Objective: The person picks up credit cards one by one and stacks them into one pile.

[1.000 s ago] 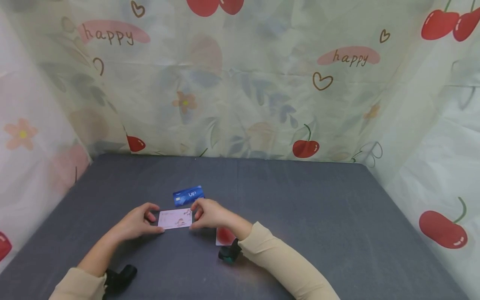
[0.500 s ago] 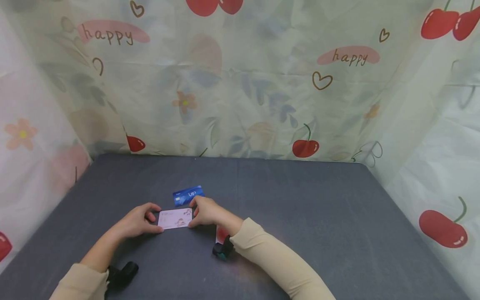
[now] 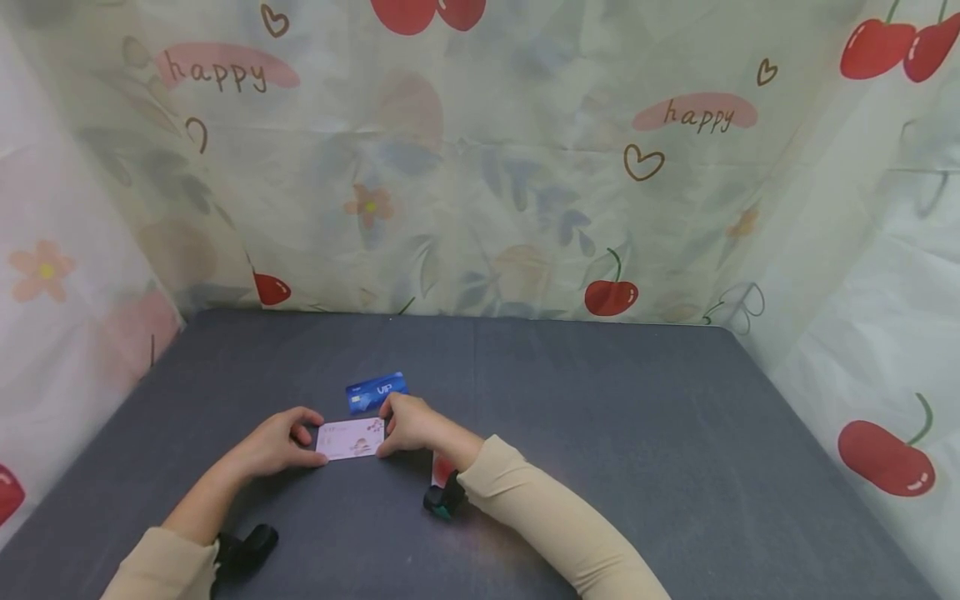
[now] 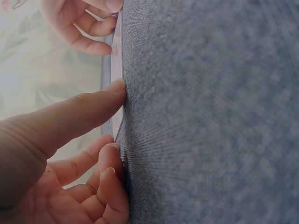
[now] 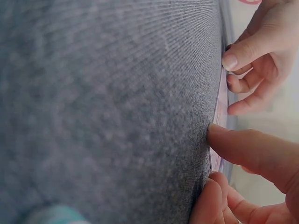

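A pale pink card (image 3: pixel 350 438) printed with small flowers and a figure lies flat on the dark cloth-covered table. My left hand (image 3: pixel 273 444) holds its left end, thumb at the near corner and curled fingers by the far one. At the opposite end, my right hand (image 3: pixel 412 427) holds the card with thumb and fingertips in the same manner. Just beyond is a blue card (image 3: pixel 375 392) marked VIP, its right end close to my right fingers. Seen from the left wrist, the pink card (image 4: pixel 117 70) shows nearly edge-on, with the left thumb (image 4: pixel 93 105) on its near edge.
A card with a red design (image 3: pixel 442 469) lies partly under my right forearm. Black wrist cameras hang below both wrists, the left one (image 3: pixel 251 546) low over the table (image 3: pixel 600 417). Printed curtains (image 3: pixel 480 167) rise behind the table and along both sides.
My right hand has shifted slightly left and inward at the card's right end, and its forearm now covers more of the red-patterned card. The pink card stays practically in place.
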Demonstrator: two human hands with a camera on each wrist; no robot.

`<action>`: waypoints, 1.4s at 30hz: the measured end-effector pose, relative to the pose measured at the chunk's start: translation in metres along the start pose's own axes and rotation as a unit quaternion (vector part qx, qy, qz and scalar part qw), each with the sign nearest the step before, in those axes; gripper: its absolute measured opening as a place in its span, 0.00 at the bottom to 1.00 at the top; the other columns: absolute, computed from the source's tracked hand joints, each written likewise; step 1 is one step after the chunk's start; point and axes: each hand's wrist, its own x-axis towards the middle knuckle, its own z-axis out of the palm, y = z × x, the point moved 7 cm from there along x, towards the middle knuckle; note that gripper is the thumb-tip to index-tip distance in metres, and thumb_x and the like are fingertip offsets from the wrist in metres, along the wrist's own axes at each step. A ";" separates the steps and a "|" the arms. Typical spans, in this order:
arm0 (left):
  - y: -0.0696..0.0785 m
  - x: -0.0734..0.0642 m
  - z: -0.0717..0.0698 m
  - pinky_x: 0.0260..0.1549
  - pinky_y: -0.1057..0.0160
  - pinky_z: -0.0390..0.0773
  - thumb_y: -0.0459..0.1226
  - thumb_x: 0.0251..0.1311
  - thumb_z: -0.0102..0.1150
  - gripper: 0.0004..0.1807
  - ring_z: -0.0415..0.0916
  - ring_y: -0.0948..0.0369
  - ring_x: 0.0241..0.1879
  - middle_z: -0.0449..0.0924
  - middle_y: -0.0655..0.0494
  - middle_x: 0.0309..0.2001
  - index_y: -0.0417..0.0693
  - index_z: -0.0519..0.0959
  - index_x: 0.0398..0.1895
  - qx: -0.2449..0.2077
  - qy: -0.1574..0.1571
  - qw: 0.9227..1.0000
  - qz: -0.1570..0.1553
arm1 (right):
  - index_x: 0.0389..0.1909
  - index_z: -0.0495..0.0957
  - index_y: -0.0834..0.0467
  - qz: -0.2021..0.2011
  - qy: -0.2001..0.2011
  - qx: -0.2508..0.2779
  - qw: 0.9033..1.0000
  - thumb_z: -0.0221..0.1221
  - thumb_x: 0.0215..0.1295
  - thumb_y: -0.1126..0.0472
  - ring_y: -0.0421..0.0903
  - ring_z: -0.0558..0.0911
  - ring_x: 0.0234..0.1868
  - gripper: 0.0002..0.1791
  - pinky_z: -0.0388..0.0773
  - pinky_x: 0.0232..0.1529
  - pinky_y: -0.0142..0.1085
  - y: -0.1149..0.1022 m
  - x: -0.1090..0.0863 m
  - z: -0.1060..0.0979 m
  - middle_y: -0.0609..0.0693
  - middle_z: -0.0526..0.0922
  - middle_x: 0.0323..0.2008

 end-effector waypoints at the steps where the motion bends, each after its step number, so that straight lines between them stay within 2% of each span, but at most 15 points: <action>1: 0.000 0.000 0.000 0.28 0.63 0.63 0.38 0.46 0.70 0.30 0.65 0.58 0.30 0.70 0.50 0.30 0.33 0.70 0.50 -0.001 0.000 1.000 0.000 | 0.38 0.72 0.58 0.001 -0.001 -0.002 1.000 0.73 0.41 0.63 0.40 0.73 0.28 0.24 0.66 0.29 0.26 0.000 0.000 0.000 0.49 0.79 0.27; 9: 0.000 0.001 0.000 0.28 0.63 0.65 0.37 0.44 0.71 0.30 0.66 0.58 0.30 0.71 0.49 0.31 0.33 0.68 0.49 -0.004 0.006 1.000 -0.004 | 0.37 0.69 0.57 0.003 0.000 0.009 1.000 0.74 0.40 0.64 0.40 0.72 0.27 0.25 0.66 0.28 0.26 0.000 -0.001 0.000 0.48 0.78 0.27; 14: 0.004 0.000 0.000 0.27 0.64 0.67 0.34 0.42 0.72 0.30 0.68 0.60 0.27 0.74 0.48 0.31 0.33 0.67 0.47 -0.010 0.016 1.000 0.006 | 0.38 0.68 0.58 -0.006 0.007 0.020 1.000 0.73 0.39 0.66 0.39 0.73 0.25 0.27 0.66 0.27 0.26 -0.003 -0.004 0.000 0.49 0.79 0.25; 19: 0.007 -0.001 0.000 0.26 0.64 0.68 0.33 0.41 0.72 0.30 0.69 0.60 0.26 0.74 0.47 0.31 0.32 0.66 0.47 -0.014 0.016 1.000 0.005 | 0.38 0.67 0.58 -0.018 0.013 0.012 1.000 0.73 0.39 0.67 0.38 0.73 0.23 0.27 0.67 0.26 0.25 -0.006 -0.007 -0.002 0.50 0.80 0.24; 24: 0.010 -0.002 0.001 0.26 0.64 0.70 0.33 0.41 0.72 0.31 0.71 0.61 0.27 0.74 0.47 0.32 0.32 0.66 0.48 -0.015 0.013 1.000 0.003 | 0.39 0.67 0.57 -0.010 0.013 0.012 1.000 0.73 0.39 0.66 0.38 0.73 0.23 0.27 0.67 0.25 0.25 -0.003 -0.007 -0.002 0.49 0.80 0.24; 33: 0.019 -0.001 -0.001 0.27 0.64 0.75 0.33 0.44 0.71 0.32 0.78 0.59 0.31 0.76 0.45 0.34 0.31 0.64 0.50 -0.041 0.013 0.999 0.016 | 0.40 0.68 0.58 -0.016 0.018 0.055 0.998 0.73 0.39 0.68 0.37 0.72 0.23 0.28 0.67 0.25 0.25 0.004 -0.010 -0.011 0.51 0.81 0.24; 42: 0.028 -0.004 -0.002 0.28 0.67 0.75 0.35 0.46 0.70 0.34 0.78 0.60 0.33 0.75 0.44 0.38 0.33 0.63 0.54 -0.055 0.019 0.998 0.023 | 0.44 0.67 0.57 -0.015 0.015 0.094 0.995 0.72 0.42 0.68 0.38 0.72 0.23 0.29 0.67 0.25 0.26 0.009 -0.018 -0.022 0.46 0.75 0.22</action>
